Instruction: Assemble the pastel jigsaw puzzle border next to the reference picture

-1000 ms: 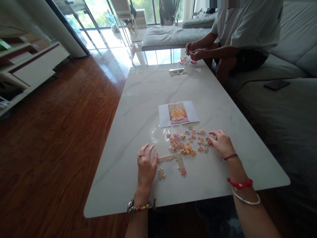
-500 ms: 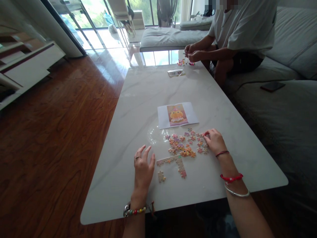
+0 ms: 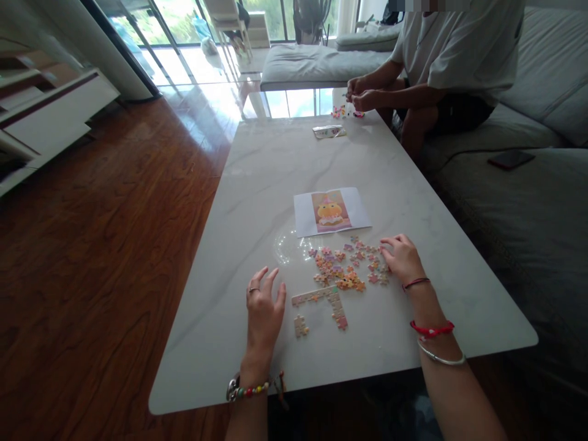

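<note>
My left hand (image 3: 265,309) hovers over the table with its fingers spread and holds nothing, left of a partly joined puzzle edge (image 3: 316,296). That edge makes a corner, with one strip across and one running down toward me. A small joined puzzle section (image 3: 301,326) lies apart inside the corner. At the right side of the loose puzzle pieces (image 3: 337,269), my right hand (image 3: 402,260) has its thumb and forefinger slightly apart at the outermost pieces, with nothing visible between them. Orange pieces gather at the near side of the heap, pink and purple ones farther back.
A creased paper sheet with a printed cake-like picture (image 3: 331,211) lies behind the pieces on the white marble-look table (image 3: 248,184). Farther off is a flat packet (image 3: 329,131). Another person's hands (image 3: 362,95) handle small colourful pieces at the far end. A phone (image 3: 511,160) rests on the sofa.
My right thumb and forefinger, pinched at a piece before, have parted a little. My left hand has hardly moved. The whole view has shifted slightly.
</note>
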`<state>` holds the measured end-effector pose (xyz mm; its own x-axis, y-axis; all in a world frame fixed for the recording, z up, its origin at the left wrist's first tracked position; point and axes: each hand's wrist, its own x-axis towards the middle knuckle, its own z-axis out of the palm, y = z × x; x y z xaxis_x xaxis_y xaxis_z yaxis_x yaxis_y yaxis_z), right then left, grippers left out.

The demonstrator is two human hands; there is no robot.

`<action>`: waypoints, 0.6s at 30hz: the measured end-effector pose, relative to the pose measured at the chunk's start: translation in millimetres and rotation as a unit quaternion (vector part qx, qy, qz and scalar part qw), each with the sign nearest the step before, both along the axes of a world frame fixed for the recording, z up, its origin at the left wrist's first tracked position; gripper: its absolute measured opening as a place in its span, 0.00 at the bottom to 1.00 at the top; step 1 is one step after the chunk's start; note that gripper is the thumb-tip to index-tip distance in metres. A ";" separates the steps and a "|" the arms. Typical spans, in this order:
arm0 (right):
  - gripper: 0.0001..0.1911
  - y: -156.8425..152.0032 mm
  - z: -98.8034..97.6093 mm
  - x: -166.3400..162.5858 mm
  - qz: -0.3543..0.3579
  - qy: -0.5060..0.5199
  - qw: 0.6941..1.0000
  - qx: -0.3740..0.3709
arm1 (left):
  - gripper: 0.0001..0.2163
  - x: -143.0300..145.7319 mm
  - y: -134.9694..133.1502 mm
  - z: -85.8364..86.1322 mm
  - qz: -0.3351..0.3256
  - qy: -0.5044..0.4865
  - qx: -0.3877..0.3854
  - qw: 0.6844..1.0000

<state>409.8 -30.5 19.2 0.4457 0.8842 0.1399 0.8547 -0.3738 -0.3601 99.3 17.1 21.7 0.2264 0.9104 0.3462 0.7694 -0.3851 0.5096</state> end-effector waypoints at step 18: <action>0.10 -13.1 11.0 11.0 0.046 0.042 0.998 0.006 | 0.14 5.9 -2.4 0.9 -0.001 -0.001 -0.011 1.000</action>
